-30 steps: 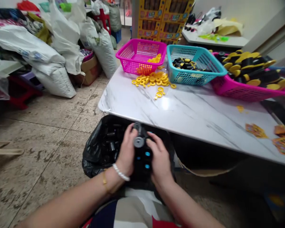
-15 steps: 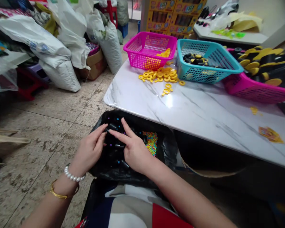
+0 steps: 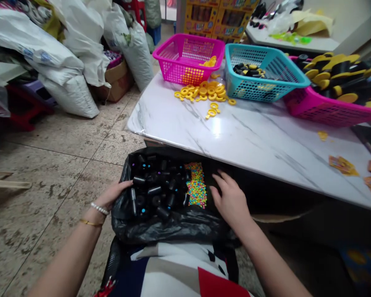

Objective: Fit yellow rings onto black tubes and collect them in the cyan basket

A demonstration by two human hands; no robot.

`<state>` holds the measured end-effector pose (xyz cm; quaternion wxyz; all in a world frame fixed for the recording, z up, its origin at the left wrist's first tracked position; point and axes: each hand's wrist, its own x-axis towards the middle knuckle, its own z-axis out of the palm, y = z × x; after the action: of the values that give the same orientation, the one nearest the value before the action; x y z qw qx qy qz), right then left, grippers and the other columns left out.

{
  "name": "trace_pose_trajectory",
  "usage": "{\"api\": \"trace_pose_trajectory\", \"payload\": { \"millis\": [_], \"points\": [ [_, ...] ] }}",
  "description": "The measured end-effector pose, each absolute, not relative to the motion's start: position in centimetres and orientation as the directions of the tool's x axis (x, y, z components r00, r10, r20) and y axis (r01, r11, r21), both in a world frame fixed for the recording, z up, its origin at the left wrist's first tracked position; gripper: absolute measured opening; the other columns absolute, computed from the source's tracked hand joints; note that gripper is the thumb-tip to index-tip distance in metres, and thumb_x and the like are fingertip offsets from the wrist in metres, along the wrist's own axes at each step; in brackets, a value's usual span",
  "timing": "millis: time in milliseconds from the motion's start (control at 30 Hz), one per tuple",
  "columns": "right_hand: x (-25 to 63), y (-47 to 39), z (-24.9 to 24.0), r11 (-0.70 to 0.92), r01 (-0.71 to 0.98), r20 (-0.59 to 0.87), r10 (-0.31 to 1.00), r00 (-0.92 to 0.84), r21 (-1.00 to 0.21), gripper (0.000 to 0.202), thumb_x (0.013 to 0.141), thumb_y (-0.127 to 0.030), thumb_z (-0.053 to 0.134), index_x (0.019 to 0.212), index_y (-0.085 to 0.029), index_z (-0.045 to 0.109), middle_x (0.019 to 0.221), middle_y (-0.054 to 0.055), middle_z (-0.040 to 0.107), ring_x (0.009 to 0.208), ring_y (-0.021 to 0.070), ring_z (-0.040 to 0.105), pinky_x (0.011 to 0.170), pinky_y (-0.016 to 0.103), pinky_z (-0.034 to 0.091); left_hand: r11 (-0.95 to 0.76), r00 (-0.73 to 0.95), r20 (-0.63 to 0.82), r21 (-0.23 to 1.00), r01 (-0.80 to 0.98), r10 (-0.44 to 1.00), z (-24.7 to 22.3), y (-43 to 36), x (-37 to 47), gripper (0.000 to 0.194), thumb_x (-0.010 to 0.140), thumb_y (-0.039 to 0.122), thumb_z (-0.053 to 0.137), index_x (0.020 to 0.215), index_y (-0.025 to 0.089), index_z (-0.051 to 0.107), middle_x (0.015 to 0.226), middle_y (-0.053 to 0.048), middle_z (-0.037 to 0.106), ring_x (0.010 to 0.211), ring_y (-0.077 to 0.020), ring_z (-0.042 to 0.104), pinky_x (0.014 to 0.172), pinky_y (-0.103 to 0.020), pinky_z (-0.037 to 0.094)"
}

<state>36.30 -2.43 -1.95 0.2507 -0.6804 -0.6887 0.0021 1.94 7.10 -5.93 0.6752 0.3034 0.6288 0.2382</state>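
A black plastic bag [image 3: 176, 229] lines a low container in front of my lap. Inside lie many short black cylindrical pieces [image 3: 154, 190], some with blue or purple dots at their ends. Beside them, on the right, is a patch of small multicoloured beads [image 3: 198, 187]. My left hand [image 3: 116, 193] grips the bag's left rim, one digit reaching over it and the rest hidden. My right hand [image 3: 231, 200] hovers at the right side, by the beads, fingers spread and apart with nothing seen in them.
On the marble-patterned table [image 3: 250, 136] stand a pink basket [image 3: 185, 76], a blue basket [image 3: 266, 88] and a second pink basket [image 3: 327, 111] of black-and-yellow parts. Loose yellow rings [image 3: 204, 91] lie in front. White sacks [image 3: 77, 93] stand on the floor at left.
Both hands were together over the black pieces. They have parted, the left moving to the left rim and the right to the right side, uncovering the contents.
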Motion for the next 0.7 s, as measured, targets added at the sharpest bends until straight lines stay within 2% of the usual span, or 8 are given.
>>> {"api": "trace_pose_trajectory", "payload": {
  "millis": [100, 200, 267, 367, 433, 500, 600, 700],
  "points": [
    [38.4, -3.9, -1.8, 0.063, 0.990, 0.138, 0.989, -0.045, -0.125, 0.023, 0.084, -0.012, 0.050, 0.094, -0.014, 0.071, 0.119, 0.015, 0.064, 0.104, 0.0272, 0.059, 0.088, 0.040, 0.051, 0.665, 0.150, -0.660, 0.746, 0.016, 0.736, -5.3, 3.8, 2.8, 0.035, 0.067, 0.037, 0.076, 0.091, 0.014, 0.066, 0.080, -0.009, 0.073, 0.066, -0.0247, 0.068, 0.062, -0.035, 0.057],
    [37.3, -3.5, 0.2, 0.010, 1.000, 0.104, 0.994, -0.011, 0.007, 0.022, 0.089, -0.024, 0.051, 0.095, -0.015, 0.070, 0.104, 0.014, 0.068, 0.094, 0.0282, 0.059, 0.084, 0.041, 0.048, 0.634, 0.178, -0.622, 0.773, -0.019, 0.763, -4.5, 2.0, 4.1, 0.040, 0.067, 0.040, 0.075, 0.095, 0.013, 0.066, 0.086, -0.011, 0.073, 0.070, -0.0257, 0.068, 0.065, -0.036, 0.057],
    [35.9, -1.9, 0.9, -0.051, 0.999, 0.063, 0.997, 0.051, 0.009, 0.026, 0.091, -0.030, 0.048, 0.100, -0.016, 0.068, 0.096, 0.013, 0.068, 0.089, 0.0276, 0.061, 0.079, 0.039, 0.048, 0.625, 0.166, -0.612, 0.780, -0.037, 0.773, -4.3, 1.5, 5.0, 0.042, 0.066, 0.041, 0.076, 0.096, 0.013, 0.067, 0.088, -0.011, 0.072, 0.069, -0.0256, 0.068, 0.065, -0.036, 0.056],
    [34.3, 1.2, -0.4, -0.118, 0.992, -0.202, 0.973, 0.107, -0.042, 0.024, 0.087, -0.033, 0.054, 0.094, -0.014, 0.068, 0.087, 0.014, 0.068, 0.077, 0.0270, 0.065, 0.065, 0.034, 0.046, 0.601, 0.138, -0.594, 0.799, -0.019, 0.793, -4.4, 1.2, 5.8, 0.042, 0.066, 0.040, 0.074, 0.098, 0.014, 0.067, 0.089, -0.009, 0.072, 0.071, -0.0250, 0.068, 0.066, -0.035, 0.055],
    [33.8, 2.7, -2.0, -0.126, 0.990, -0.325, 0.941, 0.096, -0.070, 0.021, 0.081, -0.033, 0.061, 0.089, -0.014, 0.068, 0.079, 0.013, 0.069, 0.073, 0.0264, 0.066, 0.061, 0.031, 0.045, 0.578, 0.113, -0.572, 0.816, -0.020, 0.812, -4.5, 1.0, 5.8, 0.041, 0.068, 0.038, 0.073, 0.100, 0.015, 0.065, 0.091, -0.007, 0.072, 0.076, -0.0244, 0.067, 0.067, -0.033, 0.055],
    [33.7, 3.4, -3.1, -0.133, 0.988, -0.344, 0.934, 0.096, -0.084, 0.021, 0.078, -0.033, 0.064, 0.088, -0.016, 0.068, 0.076, 0.010, 0.069, 0.073, 0.0244, 0.067, 0.060, 0.029, 0.044, 0.574, 0.086, -0.569, 0.817, -0.049, 0.818, -4.6, 0.6, 5.6, 0.040, 0.069, 0.036, 0.072, 0.101, 0.015, 0.063, 0.093, -0.007, 0.071, 0.079, -0.0236, 0.067, 0.067, -0.031, 0.054],
    [34.1, 2.7, -3.2, -0.157, 0.983, -0.334, 0.935, 0.118, -0.093, 0.022, 0.080, -0.032, 0.060, 0.094, -0.016, 0.066, 0.083, 0.009, 0.069, 0.077, 0.0216, 0.067, 0.065, 0.027, 0.045, 0.607, 0.052, -0.605, 0.789, -0.094, 0.794, -4.6, 0.0, 5.2, 0.039, 0.069, 0.035, 0.073, 0.100, 0.015, 0.062, 0.091, -0.006, 0.071, 0.077, -0.0230, 0.067, 0.066, -0.030, 0.055],
    [34.9, 0.9, -2.1, -0.183, 0.982, -0.313, 0.936, 0.158, -0.052, 0.022, 0.081, -0.028, 0.057, 0.097, -0.015, 0.067, 0.090, 0.011, 0.068, 0.083, 0.0224, 0.066, 0.070, 0.028, 0.046, 0.634, 0.033, -0.635, 0.766, -0.107, 0.772, -4.7, -0.3, 5.1, 0.045, 0.067, 0.037, 0.074, 0.104, 0.015, 0.061, 0.090, -0.007, 0.071, 0.081, -0.0260, 0.068, 0.066, -0.032, 0.055]
  ]
}}
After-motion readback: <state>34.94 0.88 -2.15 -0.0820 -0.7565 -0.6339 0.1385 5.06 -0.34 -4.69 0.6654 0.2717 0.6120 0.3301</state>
